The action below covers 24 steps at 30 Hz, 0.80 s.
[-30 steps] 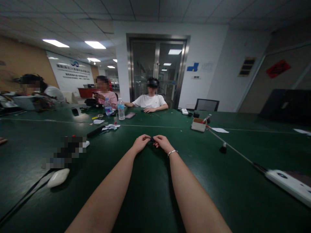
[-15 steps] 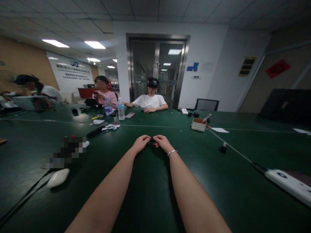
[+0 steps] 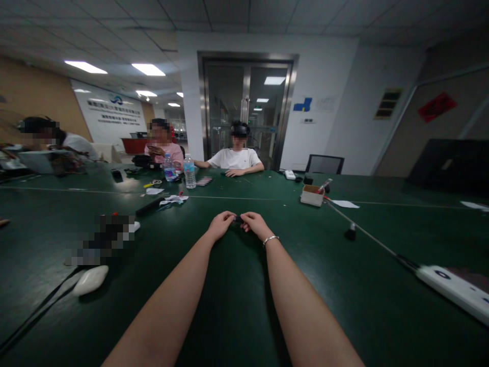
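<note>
Between my two hands is a small dark object [image 3: 238, 219], too small and too covered by fingers for me to tell its kind. My left hand [image 3: 221, 226] pinches its left end with thumb and fingers. On the other end, my right hand [image 3: 255, 224] has its fingers closed too, and a silver bracelet [image 3: 271, 240] circles that wrist. Both forearms stretch forward over the green table [image 3: 237, 290], and the hands are near its middle.
Left lie a white rounded case [image 3: 91, 280], a blurred-out dark item with a strap, and papers [image 3: 173, 200]. Bottles [image 3: 190, 172] stand beyond. To the right are a small box [image 3: 312, 195], a black brush [image 3: 350, 232] and a white power strip [image 3: 454, 288]. Several people sit around the table.
My hands stay in nearly the same place, still closed on the small dark object. The whole view has shifted very slightly.
</note>
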{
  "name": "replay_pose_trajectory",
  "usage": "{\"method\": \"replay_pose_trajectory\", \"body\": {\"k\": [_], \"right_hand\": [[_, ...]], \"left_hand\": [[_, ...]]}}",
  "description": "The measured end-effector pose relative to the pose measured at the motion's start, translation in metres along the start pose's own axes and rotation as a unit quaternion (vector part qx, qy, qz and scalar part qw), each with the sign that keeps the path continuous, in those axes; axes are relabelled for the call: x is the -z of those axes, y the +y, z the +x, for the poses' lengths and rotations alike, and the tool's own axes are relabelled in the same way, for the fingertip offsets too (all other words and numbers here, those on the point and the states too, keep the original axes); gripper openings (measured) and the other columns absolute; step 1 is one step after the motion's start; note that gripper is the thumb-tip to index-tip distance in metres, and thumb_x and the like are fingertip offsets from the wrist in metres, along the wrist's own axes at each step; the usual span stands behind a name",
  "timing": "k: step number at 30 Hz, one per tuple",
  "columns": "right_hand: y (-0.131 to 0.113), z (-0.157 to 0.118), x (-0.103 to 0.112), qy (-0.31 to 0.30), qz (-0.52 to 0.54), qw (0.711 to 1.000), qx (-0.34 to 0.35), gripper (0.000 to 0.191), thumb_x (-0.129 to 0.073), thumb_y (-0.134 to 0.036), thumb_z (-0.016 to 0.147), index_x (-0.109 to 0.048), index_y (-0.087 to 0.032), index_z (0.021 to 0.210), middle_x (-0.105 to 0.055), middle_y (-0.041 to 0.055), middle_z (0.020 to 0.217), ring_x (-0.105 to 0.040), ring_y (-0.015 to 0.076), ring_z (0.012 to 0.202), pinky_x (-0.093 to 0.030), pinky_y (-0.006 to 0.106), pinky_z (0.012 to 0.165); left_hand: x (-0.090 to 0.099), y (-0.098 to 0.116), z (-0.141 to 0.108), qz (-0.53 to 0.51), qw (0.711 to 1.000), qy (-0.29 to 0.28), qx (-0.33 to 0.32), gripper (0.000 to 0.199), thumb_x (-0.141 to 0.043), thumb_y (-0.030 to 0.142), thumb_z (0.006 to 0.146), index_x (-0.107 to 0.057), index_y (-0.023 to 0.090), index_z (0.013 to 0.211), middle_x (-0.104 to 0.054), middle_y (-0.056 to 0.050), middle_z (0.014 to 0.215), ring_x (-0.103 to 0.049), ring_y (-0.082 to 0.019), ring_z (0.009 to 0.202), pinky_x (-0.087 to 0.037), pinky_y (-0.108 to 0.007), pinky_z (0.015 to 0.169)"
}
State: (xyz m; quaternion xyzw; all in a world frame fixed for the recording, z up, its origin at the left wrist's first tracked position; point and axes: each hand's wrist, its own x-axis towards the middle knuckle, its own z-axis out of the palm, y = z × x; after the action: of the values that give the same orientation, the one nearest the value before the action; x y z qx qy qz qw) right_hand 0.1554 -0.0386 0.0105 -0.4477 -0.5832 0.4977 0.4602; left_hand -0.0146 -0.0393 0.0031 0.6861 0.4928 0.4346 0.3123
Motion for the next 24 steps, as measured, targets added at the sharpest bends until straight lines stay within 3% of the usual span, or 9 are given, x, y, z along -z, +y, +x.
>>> {"method": "replay_pose_trajectory", "body": {"k": [9,16,21,24], "right_hand": [[-0.003,-0.001,-0.002,0.003,0.004,1.000,-0.004,0.011,-0.059,-0.020,0.085,-0.060,-0.011,0.080,-0.060,-0.0009,0.049,-0.052,0.0057,0.039,-0.044,0.013,0.039],[-0.001,0.000,-0.001,0.002,-0.001,1.000,0.002,0.012,-0.060,-0.021,0.084,-0.061,-0.011,0.078,-0.060,-0.0009,0.048,-0.052,0.0060,0.039,-0.044,0.014,0.038],[0.000,0.001,0.000,0.002,-0.007,1.000,-0.001,0.010,-0.059,-0.020,0.085,-0.062,-0.011,0.082,-0.061,0.0002,0.051,-0.053,0.0060,0.040,-0.044,0.014,0.039],[0.001,0.001,0.000,0.000,-0.006,1.000,-0.002,0.010,-0.059,-0.020,0.085,-0.061,-0.011,0.082,-0.061,0.0004,0.051,-0.053,0.0062,0.041,-0.045,0.014,0.039]], "left_hand": [[0.003,0.007,-0.002,-0.093,0.996,0.001,0.012,0.027,-0.060,0.023,0.073,-0.064,0.014,0.098,-0.067,-0.009,0.098,-0.061,-0.016,0.084,-0.047,-0.024,0.065],[0.001,0.006,-0.002,-0.093,0.995,-0.003,0.039,0.031,-0.057,0.037,0.078,-0.064,0.014,0.098,-0.068,-0.008,0.090,-0.061,-0.015,0.072,-0.044,-0.023,0.057],[0.001,0.000,-0.001,-0.109,0.994,-0.010,0.004,0.033,-0.065,0.033,0.072,-0.064,0.014,0.100,-0.068,-0.008,0.089,-0.062,-0.016,0.076,-0.047,-0.025,0.062],[0.002,-0.001,0.000,-0.136,0.991,-0.007,-0.013,0.033,-0.069,0.025,0.068,-0.064,0.013,0.098,-0.068,-0.010,0.095,-0.063,-0.017,0.083,-0.050,-0.030,0.072]]}}
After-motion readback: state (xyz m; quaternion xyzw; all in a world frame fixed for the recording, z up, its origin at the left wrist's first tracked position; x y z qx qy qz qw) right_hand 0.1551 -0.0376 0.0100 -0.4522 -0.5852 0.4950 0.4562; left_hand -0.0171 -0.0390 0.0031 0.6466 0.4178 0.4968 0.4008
